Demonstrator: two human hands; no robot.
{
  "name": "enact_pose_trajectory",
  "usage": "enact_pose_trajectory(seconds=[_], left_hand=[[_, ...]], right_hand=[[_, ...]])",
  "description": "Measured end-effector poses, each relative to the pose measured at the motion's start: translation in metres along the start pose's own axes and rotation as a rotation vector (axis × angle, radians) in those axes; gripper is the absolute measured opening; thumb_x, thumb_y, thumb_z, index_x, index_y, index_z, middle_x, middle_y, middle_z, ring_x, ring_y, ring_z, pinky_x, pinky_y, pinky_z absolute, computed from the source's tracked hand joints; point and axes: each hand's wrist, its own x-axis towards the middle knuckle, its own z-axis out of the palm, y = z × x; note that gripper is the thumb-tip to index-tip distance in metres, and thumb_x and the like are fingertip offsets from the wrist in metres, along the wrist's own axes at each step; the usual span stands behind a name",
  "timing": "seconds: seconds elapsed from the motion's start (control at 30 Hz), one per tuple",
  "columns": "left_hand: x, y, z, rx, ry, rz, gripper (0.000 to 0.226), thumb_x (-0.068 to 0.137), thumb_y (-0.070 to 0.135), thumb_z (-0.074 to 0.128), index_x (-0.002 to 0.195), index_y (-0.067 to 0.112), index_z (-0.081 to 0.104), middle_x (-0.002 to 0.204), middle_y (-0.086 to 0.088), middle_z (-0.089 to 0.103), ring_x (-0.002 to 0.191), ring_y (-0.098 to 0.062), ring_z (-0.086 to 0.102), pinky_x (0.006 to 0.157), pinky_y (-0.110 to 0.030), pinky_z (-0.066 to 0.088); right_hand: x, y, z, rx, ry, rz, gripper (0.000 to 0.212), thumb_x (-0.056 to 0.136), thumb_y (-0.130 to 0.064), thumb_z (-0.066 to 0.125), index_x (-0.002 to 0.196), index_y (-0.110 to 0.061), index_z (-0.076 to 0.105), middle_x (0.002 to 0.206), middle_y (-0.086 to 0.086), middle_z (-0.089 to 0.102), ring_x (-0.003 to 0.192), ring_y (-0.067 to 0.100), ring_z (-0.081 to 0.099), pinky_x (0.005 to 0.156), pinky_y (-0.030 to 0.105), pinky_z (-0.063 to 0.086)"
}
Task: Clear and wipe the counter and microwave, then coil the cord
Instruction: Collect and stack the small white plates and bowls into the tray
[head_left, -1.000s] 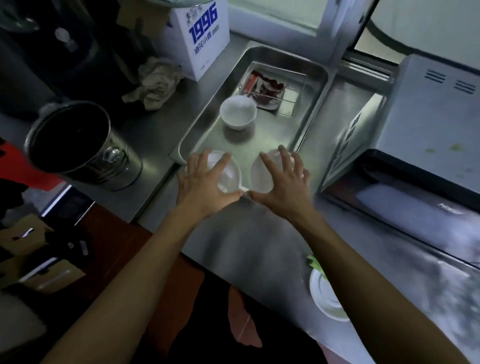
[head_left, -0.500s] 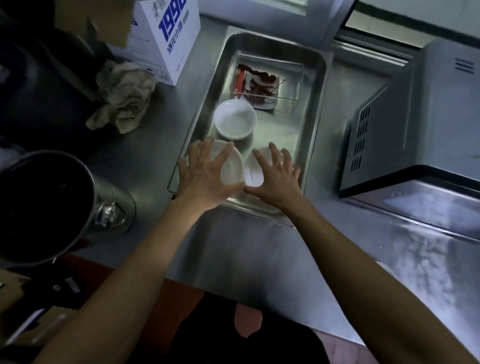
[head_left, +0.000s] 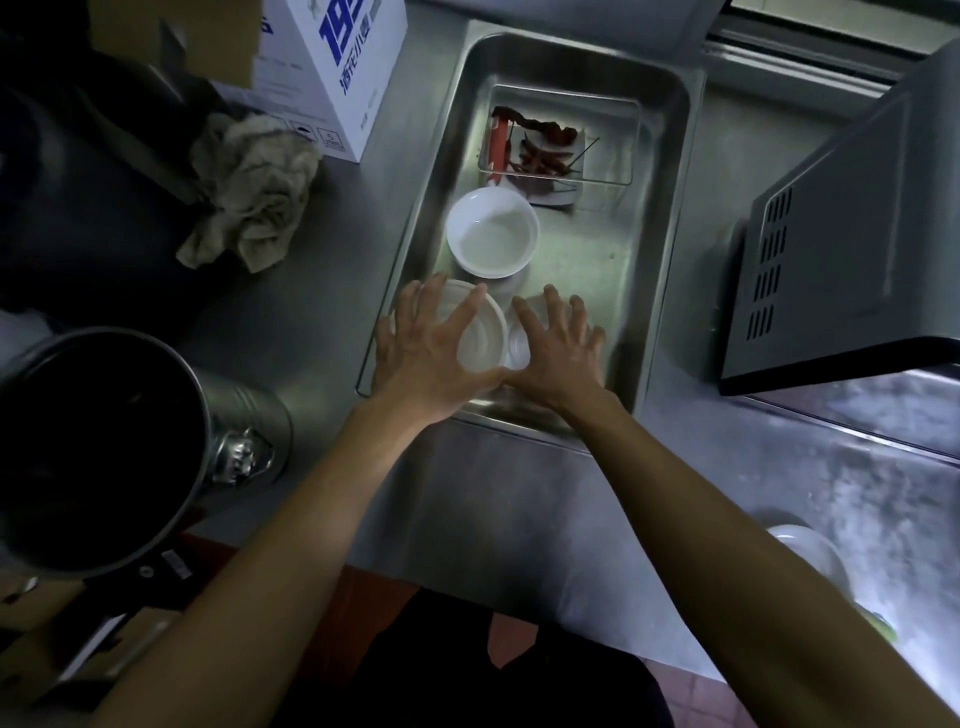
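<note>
both hands reach forward into the near end of a deep rectangular stainless steel tray (head_left: 660, 218) standing on the steel tabletop (head_left: 519, 519). the left hand (head_left: 431, 348) lies palm down with fingers fanned wide over a round clear plastic container (head_left: 485, 338), touching its rim, and no closed grip shows. the right hand (head_left: 558, 348) is spread the same way over a second pale dish (head_left: 519, 348) just beside the first, most of it hidden under the palm; whether the fingers have hooked its edge i cannot tell. both wrists are low and both forearms run straight in from the body, nearly parallel. these dishes look thin and light, probably a bit flexible and slick, so pinching at the rim with thumb and fingers would suit better than pressing from above, which might make them skate on the steel. a white round bowl (head_left: 492, 231) sits further along the tray, touching or nearly touching the clear container, and beyond it a clear square box holding dried red chillies (head_left: 545, 150). a grey microwave (head_left: 841, 260) stands to the right of the tray, a crumpled beige cloth (head_left: 254, 187) lies to the left near a white carton with blue print (head_left: 332, 67), and a large steel pot (head_left: 130, 441) sits at the near left. the cloth is soft, easy to bunch for wiping. no cord is visible.
</note>
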Motion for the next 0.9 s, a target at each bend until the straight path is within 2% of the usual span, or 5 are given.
enact_pose_trajectory(seconds=[0.13,0.23,0.33,0.6,0.9], left_hand=[[0.002,0.0,0.0,-0.003,-0.016,0.007,0.102,0.069,0.085,0.056,0.153,0.045,0.015,0.163,-0.001,0.01,0.15,-0.031,0.006,0.114,-0.061,0.02],[0.005,0.001,-0.001,0.009,0.004,0.033,0.101,0.07,0.081,0.06,0.153,0.044,0.016,0.162,-0.002,0.011,0.149,-0.031,0.007,0.114,-0.061,0.021],[0.008,0.009,0.002,0.0,0.001,0.061,0.102,0.069,0.077,0.064,0.153,0.042,0.018,0.161,-0.002,0.01,0.148,-0.031,0.008,0.115,-0.061,0.022],[0.018,0.061,0.037,0.068,-0.118,0.168,0.103,0.067,0.08,0.061,0.151,0.046,0.013,0.162,-0.003,0.008,0.148,-0.033,0.007,0.111,-0.062,0.023],[0.04,0.086,0.067,0.121,-0.138,0.214,0.101,0.072,0.071,0.066,0.154,0.041,0.015,0.164,-0.007,0.004,0.15,-0.037,0.004,0.112,-0.067,0.018]], right_hand=[[-0.001,0.002,-0.004,-0.015,-0.001,-0.005,0.107,0.074,-0.085,0.05,0.156,-0.037,0.002,0.165,0.005,-0.017,0.15,0.039,-0.016,0.115,0.067,0.006],[-0.014,0.006,-0.014,-0.008,0.075,-0.009,0.079,0.094,-0.063,0.046,0.157,-0.034,0.008,0.166,0.006,-0.013,0.151,0.035,-0.013,0.119,0.062,0.01],[-0.035,0.017,-0.028,0.054,0.21,-0.019,0.064,0.101,-0.041,0.046,0.157,-0.028,0.018,0.167,0.008,0.002,0.153,0.032,-0.001,0.12,0.055,0.017],[-0.085,0.056,-0.04,0.201,0.398,0.036,0.054,0.095,-0.024,0.053,0.147,-0.018,0.041,0.156,0.015,0.033,0.146,0.036,0.027,0.112,0.057,0.035],[-0.111,0.083,-0.031,0.255,0.416,0.082,0.055,0.096,-0.024,0.058,0.147,-0.019,0.041,0.158,0.011,0.033,0.147,0.032,0.026,0.116,0.051,0.031]])
